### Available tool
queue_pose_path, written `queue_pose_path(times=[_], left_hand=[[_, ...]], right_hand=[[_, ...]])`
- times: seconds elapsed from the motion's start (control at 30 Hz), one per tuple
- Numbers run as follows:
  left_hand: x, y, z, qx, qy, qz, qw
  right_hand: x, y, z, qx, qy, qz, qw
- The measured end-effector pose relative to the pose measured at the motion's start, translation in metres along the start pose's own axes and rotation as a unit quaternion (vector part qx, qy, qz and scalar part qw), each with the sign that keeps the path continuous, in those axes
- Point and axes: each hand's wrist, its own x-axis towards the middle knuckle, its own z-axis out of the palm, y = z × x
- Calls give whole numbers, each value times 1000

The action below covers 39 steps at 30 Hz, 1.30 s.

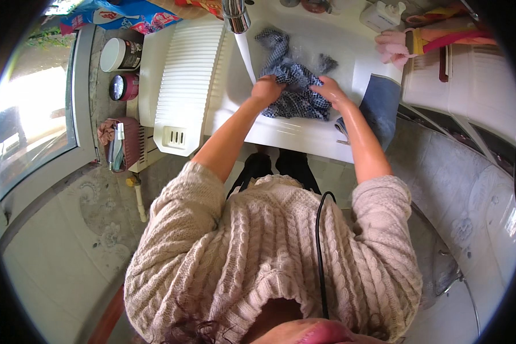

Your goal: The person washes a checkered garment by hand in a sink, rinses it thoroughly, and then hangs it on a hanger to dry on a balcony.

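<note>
A wet blue-and-white checked cloth (pixel 303 99) lies bunched in the white sink basin (pixel 352 47), part of it trailing towards the back. My left hand (pixel 267 91) grips the cloth on its left side, fingers closed into the fabric. On the other side, my right hand (pixel 329 91) pinches the cloth between thumb and fingers. Water (pixel 245 58) streams from the chrome faucet (pixel 236 19) and falls just left of the cloth, close to my left hand. The fingertips of both hands are partly hidden in the folds.
A ribbed white washboard (pixel 193 77) flanks the basin on the left. Blue denim fabric (pixel 379 107) drapes over the basin's right edge, near my right forearm. Pink gloves (pixel 393 47) and a white bottle (pixel 380 16) are at the back right. Tubs (pixel 114 55) stand by the window.
</note>
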Motion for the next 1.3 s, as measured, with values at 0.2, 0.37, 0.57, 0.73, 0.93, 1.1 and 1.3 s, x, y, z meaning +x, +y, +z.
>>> queue_pose_path(times=[0.2, 0.37, 0.57, 0.73, 0.93, 1.1, 1.3], left_hand=[[-71, 89, -103, -192, 3, -18, 981], [-92, 132, -138, -274, 109, 87, 952], [-77, 109, -134, -143, 180, 211, 950], [-57, 36, -73, -129, 195, 86, 969], [-38, -81, -45, -195, 223, -183, 937], [-23, -54, -45, 5, 248, -103, 963], [-1, -35, -37, 227, -73, 30, 971]], right_hand=[[-47, -45, -8, 206, 96, -4, 974], [-27, -27, 28, 569, -153, -13, 808], [0, -54, 57, 638, -261, -118, 714], [36, -50, 78, 454, -24, -104, 885], [83, -61, 47, -286, 246, -91, 922], [40, -95, 103, -496, 222, -289, 788], [91, -46, 66, -440, 35, -237, 866]])
